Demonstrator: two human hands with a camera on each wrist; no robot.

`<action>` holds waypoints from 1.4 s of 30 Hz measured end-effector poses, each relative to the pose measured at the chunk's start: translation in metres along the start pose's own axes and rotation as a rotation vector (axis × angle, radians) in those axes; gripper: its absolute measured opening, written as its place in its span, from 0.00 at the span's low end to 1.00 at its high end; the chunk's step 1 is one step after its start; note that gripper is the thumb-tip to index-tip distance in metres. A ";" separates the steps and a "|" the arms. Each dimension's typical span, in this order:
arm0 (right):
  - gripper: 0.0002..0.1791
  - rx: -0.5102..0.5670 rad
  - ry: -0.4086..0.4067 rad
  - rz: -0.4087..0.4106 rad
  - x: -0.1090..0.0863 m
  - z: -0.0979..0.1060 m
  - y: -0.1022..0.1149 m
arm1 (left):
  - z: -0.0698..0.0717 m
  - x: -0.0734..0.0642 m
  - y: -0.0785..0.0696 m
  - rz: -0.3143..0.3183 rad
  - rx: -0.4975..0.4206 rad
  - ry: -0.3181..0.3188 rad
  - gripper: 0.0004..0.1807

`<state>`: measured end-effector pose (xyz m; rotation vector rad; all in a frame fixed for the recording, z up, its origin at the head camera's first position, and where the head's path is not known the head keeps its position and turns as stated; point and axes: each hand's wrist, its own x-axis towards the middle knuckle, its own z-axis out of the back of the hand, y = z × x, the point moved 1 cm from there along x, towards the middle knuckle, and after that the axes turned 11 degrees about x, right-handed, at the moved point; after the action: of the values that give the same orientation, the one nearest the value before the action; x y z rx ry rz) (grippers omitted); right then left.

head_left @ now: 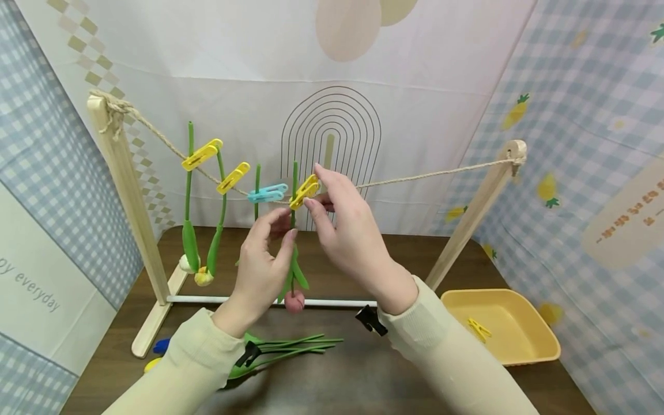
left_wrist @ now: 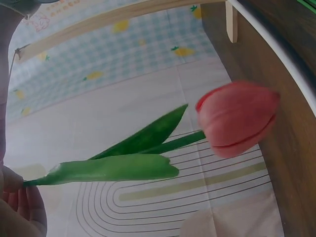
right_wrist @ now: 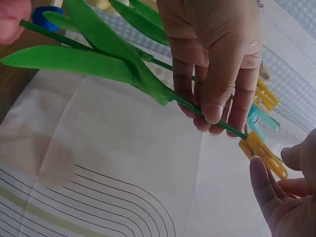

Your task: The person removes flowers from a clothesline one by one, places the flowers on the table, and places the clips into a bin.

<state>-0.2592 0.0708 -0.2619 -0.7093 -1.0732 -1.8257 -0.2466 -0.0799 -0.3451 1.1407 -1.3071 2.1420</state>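
Note:
A pink artificial tulip (left_wrist: 237, 118) hangs upside down, its green stem clipped to the rope (head_left: 415, 174) by a yellow clothespin (head_left: 304, 192). My left hand (head_left: 261, 262) pinches that stem between thumb and fingertips just below the pin, as the right wrist view (right_wrist: 212, 64) shows. My right hand (head_left: 350, 225) is around the clothespin with thumb and index finger spread. In the right wrist view the thumb tip overlaps the pin (right_wrist: 264, 155), while a gap shows between it and the index finger. Beside it, a blue clothespin (head_left: 267, 193) holds another green stem, its lower part hidden by my left hand.
Two yellow clothespins (head_left: 202, 154) hold a white and a yellow tulip (head_left: 204, 276) at left. Wooden posts (head_left: 124, 190) carry the rope; a white bar (head_left: 337, 302) joins them below. More green stems (head_left: 306, 344) lie on the table. A yellow tray (head_left: 510, 328) with a clothespin stands right.

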 end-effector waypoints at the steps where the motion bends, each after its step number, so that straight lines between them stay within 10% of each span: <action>1: 0.26 -0.003 -0.004 0.000 0.000 0.000 0.000 | 0.000 0.000 0.000 0.003 0.005 0.002 0.18; 25: 0.09 0.072 -0.009 0.080 -0.012 -0.001 0.007 | -0.001 -0.006 0.002 -0.006 0.051 0.012 0.14; 42: 0.09 0.054 -0.158 0.172 -0.022 0.012 0.005 | -0.002 -0.018 0.009 -0.057 0.062 0.030 0.16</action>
<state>-0.2445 0.0888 -0.2726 -0.8967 -1.1230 -1.6097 -0.2421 -0.0812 -0.3649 1.1511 -1.1888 2.1631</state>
